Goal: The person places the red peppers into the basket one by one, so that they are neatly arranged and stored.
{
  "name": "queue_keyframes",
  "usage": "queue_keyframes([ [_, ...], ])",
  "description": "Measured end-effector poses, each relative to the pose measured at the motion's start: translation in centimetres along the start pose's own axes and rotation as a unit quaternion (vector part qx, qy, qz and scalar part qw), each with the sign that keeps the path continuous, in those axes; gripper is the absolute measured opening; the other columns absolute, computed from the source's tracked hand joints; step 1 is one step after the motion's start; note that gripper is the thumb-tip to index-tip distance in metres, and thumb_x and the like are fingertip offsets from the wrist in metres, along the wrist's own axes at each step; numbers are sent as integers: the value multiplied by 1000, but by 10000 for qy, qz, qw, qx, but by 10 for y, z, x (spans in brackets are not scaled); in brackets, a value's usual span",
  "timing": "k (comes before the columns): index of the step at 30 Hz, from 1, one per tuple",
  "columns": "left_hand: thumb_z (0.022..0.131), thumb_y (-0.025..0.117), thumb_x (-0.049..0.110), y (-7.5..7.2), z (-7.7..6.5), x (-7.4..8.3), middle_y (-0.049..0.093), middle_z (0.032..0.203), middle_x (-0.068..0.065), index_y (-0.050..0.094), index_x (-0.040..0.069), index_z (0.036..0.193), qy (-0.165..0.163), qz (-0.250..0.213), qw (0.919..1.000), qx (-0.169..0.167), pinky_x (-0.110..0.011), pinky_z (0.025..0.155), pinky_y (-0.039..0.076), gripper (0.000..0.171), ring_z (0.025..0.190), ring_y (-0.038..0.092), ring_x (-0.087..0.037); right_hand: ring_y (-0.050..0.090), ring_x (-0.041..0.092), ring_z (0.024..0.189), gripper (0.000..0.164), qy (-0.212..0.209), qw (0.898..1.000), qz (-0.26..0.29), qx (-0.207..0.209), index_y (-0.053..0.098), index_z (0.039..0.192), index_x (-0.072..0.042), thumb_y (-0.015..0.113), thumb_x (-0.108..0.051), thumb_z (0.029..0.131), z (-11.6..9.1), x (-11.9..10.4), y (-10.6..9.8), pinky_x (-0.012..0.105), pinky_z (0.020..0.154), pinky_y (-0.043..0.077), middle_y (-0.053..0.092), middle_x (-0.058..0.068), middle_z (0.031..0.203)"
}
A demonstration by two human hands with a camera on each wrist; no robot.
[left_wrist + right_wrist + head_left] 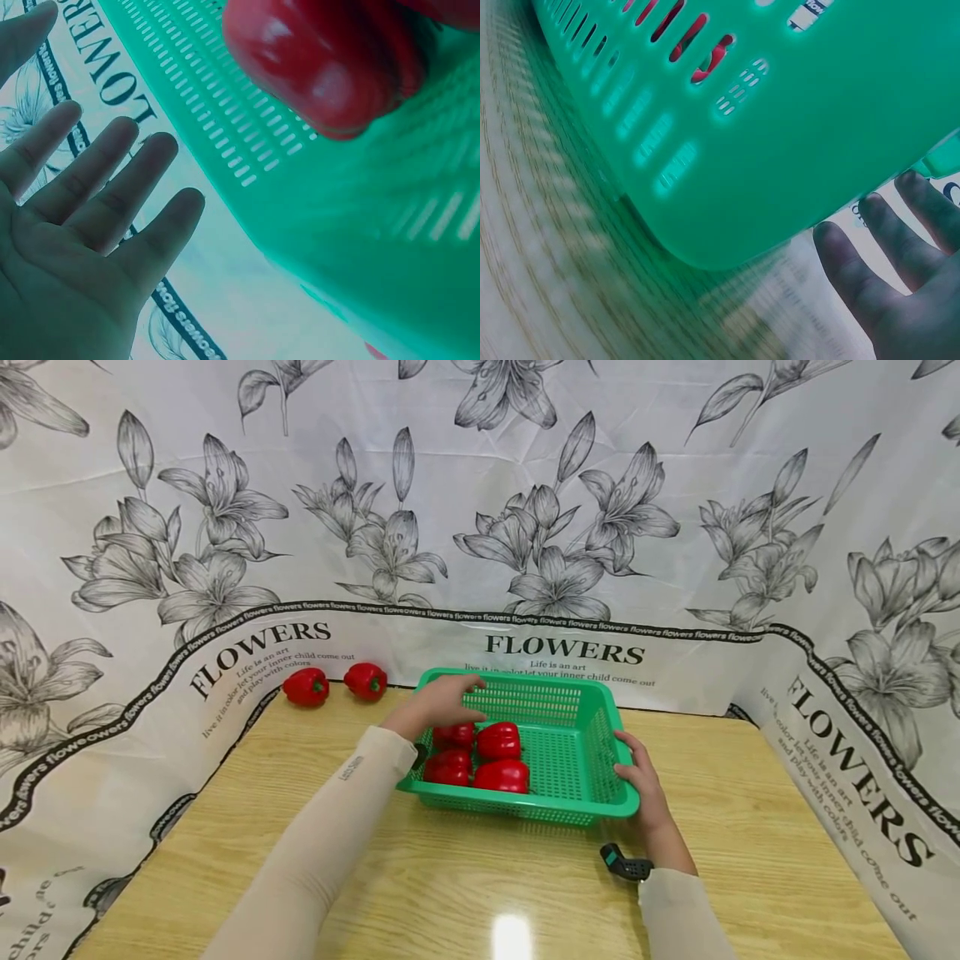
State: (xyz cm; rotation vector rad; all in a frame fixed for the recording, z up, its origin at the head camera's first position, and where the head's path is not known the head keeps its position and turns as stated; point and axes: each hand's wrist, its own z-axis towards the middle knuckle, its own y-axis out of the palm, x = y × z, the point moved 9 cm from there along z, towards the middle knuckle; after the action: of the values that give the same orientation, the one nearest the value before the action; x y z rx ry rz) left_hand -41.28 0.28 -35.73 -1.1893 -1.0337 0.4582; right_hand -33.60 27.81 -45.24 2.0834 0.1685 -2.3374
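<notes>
A green plastic basket [555, 814] rests on the wooden table, its walls full of slots. Several red bell peppers [498, 741] lie together in its left half. My left hand [438, 702] hovers over the basket's left side, above the peppers, holding nothing; in the left wrist view its fingers [97, 176] are spread and apart from the pepper [322, 60]. At the right end, my right hand [645, 781] holds the basket's rim, thumb over the edge. From the right wrist view, fingertips [836, 236] touch the outside of the end wall.
Two more red bell peppers, one [306, 687] at the table's back left corner and another [366, 682] nearer the basket, lie outside it. A flower-printed curtain [555, 647] rises behind and beside the table [750, 827]. A black strap device [626, 864] is on the right wrist.
</notes>
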Motion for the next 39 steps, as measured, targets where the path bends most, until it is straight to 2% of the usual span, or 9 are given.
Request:
queue_keyframes([
  [6, 80, 65, 38, -7, -11, -10, 54, 127, -8, 47, 13, 129, 18, -210, 9996, 194, -38, 96, 43, 57, 117, 50, -27, 40, 24, 113, 52, -35, 9999, 121, -42, 19, 142, -23, 32, -17, 92, -1, 1, 2, 26, 81, 48, 20, 14, 143],
  [13, 81, 63, 42, -15, -21, -20, 55, 123, -6, 48, 19, 127, -158, -189, 9991, 354, -37, 94, 44, 54, 113, 52, -21, 44, 18, 110, 52, -40, 9999, 156, -56, 18, 143, -22, 30, -14, 93, -1, 0, 3, 26, 80, 48, 21, 13, 141],
  [21, 82, 62, 39, -24, -31, -30, 54, 125, -7, 46, 20, 128, -253, -597, 9973, 354, -41, 96, 43, 52, 117, 50, -25, 42, 20, 111, 54, 67, 9999, 135, 1, 17, 143, -24, 30, -15, 91, -2, 0, 2, 25, 80, 48, 20, 13, 142],
  [27, 82, 61, 44, -26, -38, -51, 53, 126, -6, 46, 22, 129, -453, -762, 9952, 414, -42, 95, 44, 54, 119, 49, -26, 41, 20, 111, 53, 80, 9998, 169, -30, 17, 143, -24, 30, -16, 92, -3, -1, 3, 25, 80, 48, 20, 12, 142],
  [32, 83, 60, 42, -24, -45, -66, 51, 129, -11, 45, 21, 129, -512, -1005, 9927, 433, -43, 94, 44, 53, 120, 48, -27, 39, 22, 113, 53, 90, 9997, 207, -42, 18, 143, -25, 29, -16, 92, -3, -2, 4, 25, 80, 48, 19, 11, 142],
  [39, 85, 58, 43, -26, -53, -88, 52, 129, -10, 45, 20, 130, -719, -891, 9908, 727, -45, 93, 45, 52, 117, 50, -27, 36, 25, 115, 52, 194, 9996, 215, -18, 19, 142, -29, 30, -20, 93, -3, 0, 5, 26, 81, 47, 18, 9, 142],
])
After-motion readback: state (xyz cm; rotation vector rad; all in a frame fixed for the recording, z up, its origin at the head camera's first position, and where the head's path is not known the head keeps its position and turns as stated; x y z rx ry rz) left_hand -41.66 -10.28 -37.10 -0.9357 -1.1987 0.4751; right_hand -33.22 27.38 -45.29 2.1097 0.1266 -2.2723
